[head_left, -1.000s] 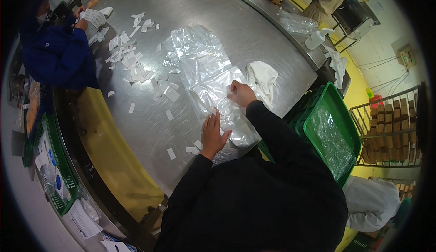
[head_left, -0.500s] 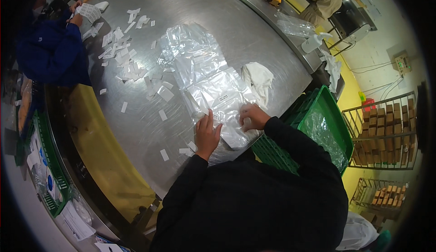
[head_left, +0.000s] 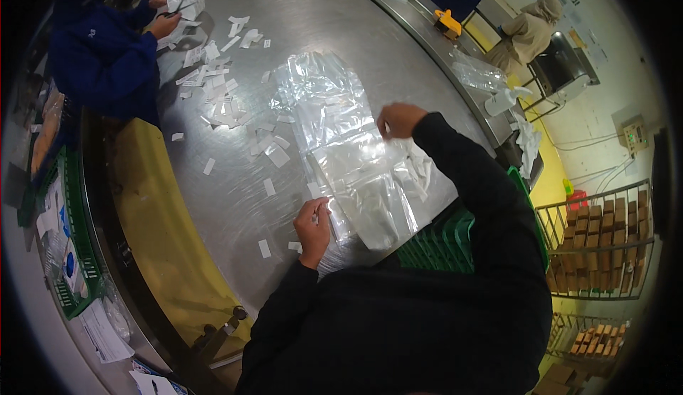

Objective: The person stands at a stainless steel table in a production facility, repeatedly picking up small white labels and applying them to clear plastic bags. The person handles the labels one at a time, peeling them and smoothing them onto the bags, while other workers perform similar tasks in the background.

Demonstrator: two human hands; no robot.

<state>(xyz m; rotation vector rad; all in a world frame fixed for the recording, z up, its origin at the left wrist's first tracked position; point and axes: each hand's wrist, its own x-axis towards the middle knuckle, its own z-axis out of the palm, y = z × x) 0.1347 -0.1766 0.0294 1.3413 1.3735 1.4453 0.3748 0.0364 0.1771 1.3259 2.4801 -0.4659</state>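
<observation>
Clear plastic bags point(head_left: 338, 128) lie overlapped in a long stack on the steel table in front of me. My left hand point(head_left: 313, 231) is at the near left edge of the stack, its fingers curled together; a small pale bit shows at the fingertips, too small to name. My right hand point(head_left: 402, 121) is raised over the right side of the stack, fingers bent down and slightly blurred, so whether they hold anything is unclear. Just below it is a crumpled white cloth point(head_left: 420, 171). Small white paper labels point(head_left: 224, 103) are scattered left of the bags.
A co-worker in blue point(head_left: 107, 60) handles white paper sheets point(head_left: 186, 3) at the far left. Green crates point(head_left: 441, 242) stand by the table's right edge, partly behind my right arm. Farther right are a spray bottle point(head_left: 501, 101) and a wire rack point(head_left: 597, 245) of brown blocks.
My right hand has risen from the near end of the bags toward the far right. My left hand has curled and drawn slightly left and nearer. Printed patches on the bags no longer show.
</observation>
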